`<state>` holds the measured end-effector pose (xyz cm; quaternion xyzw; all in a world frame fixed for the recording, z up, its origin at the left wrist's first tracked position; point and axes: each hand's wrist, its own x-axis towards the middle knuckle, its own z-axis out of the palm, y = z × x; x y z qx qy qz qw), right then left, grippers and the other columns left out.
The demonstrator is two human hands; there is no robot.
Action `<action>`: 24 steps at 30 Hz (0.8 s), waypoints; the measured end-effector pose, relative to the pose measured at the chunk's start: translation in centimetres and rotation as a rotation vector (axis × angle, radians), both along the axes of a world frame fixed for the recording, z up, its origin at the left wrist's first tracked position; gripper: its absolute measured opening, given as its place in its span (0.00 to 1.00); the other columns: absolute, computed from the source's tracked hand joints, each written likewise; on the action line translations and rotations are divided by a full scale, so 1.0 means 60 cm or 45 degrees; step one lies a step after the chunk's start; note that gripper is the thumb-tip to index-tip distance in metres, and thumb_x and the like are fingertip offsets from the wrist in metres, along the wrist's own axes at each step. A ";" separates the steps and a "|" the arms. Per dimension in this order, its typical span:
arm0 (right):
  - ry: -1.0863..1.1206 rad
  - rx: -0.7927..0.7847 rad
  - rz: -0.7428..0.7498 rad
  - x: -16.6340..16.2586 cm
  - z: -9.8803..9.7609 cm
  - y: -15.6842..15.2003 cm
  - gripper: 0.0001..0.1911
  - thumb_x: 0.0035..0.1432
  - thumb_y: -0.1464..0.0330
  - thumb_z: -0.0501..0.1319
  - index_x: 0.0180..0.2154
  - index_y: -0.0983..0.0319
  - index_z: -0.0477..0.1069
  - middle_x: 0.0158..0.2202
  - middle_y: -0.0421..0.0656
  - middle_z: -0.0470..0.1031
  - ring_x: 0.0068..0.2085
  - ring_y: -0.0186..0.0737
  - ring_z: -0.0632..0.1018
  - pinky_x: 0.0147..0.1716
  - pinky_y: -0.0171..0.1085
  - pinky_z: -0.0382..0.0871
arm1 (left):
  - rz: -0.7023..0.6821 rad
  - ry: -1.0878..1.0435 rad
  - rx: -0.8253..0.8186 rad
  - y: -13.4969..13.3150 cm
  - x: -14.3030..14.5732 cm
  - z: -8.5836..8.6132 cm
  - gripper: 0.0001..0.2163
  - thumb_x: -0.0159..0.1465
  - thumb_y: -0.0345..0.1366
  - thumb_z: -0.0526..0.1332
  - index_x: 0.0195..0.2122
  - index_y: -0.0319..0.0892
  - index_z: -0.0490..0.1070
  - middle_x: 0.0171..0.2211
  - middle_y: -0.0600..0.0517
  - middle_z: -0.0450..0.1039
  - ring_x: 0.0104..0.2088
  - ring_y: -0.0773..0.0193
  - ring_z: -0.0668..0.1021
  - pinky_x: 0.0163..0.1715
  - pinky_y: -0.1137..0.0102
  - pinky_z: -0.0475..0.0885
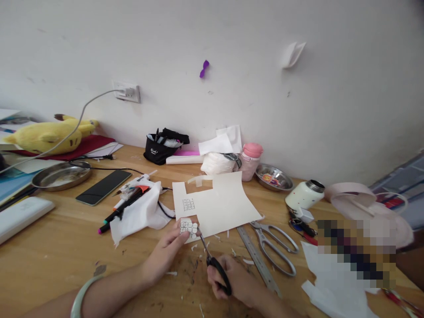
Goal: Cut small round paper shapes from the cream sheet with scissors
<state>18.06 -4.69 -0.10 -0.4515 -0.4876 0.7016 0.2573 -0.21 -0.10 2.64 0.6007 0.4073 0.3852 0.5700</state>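
My left hand (167, 252) pinches a small paper piece (189, 227) printed with a grid of shapes, holding it just above the wooden table (49, 256). My right hand (233, 282) is closed around the black handles of small scissors (212, 260), whose blades point up toward the paper piece's right edge. A larger cream sheet (218, 203) with a notch cut from its top and a small printed grid lies flat just beyond both hands. A pale green bangle (81, 296) sits on my left wrist.
Large metal scissors (276, 243) and a steel ruler (256, 258) lie to the right. Markers on white cloth (135, 212), a phone (103, 187), a metal dish (61, 175) and a yellow plush (49, 134) are at left. A white bottle (304, 194) lies on its side; paper scraps litter the table.
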 end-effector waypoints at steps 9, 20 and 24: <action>0.032 0.124 0.115 0.007 0.032 -0.011 0.29 0.43 0.44 0.55 0.17 0.64 0.57 0.15 0.37 0.59 0.16 0.24 0.59 0.16 0.28 0.49 | -0.275 -0.439 -0.306 -0.002 0.001 -0.015 0.13 0.58 0.43 0.57 0.30 0.38 0.75 0.37 0.46 0.73 0.43 0.56 0.70 0.48 0.64 0.59; 0.449 0.024 0.033 0.016 -0.022 -0.005 0.24 0.50 0.49 0.57 0.25 0.66 0.59 0.21 0.37 0.59 0.17 0.22 0.60 0.14 0.27 0.45 | -0.208 -0.778 -0.501 0.002 0.012 -0.024 0.11 0.62 0.32 0.53 0.32 0.36 0.75 0.35 0.47 0.72 0.41 0.62 0.69 0.44 0.70 0.59; 0.503 -0.024 0.015 0.013 -0.016 -0.001 0.25 0.47 0.48 0.58 0.24 0.65 0.59 0.20 0.36 0.58 0.16 0.22 0.58 0.13 0.27 0.42 | -0.156 -0.790 -0.587 -0.002 0.015 -0.025 0.10 0.62 0.33 0.54 0.36 0.37 0.75 0.38 0.47 0.72 0.42 0.63 0.68 0.43 0.71 0.60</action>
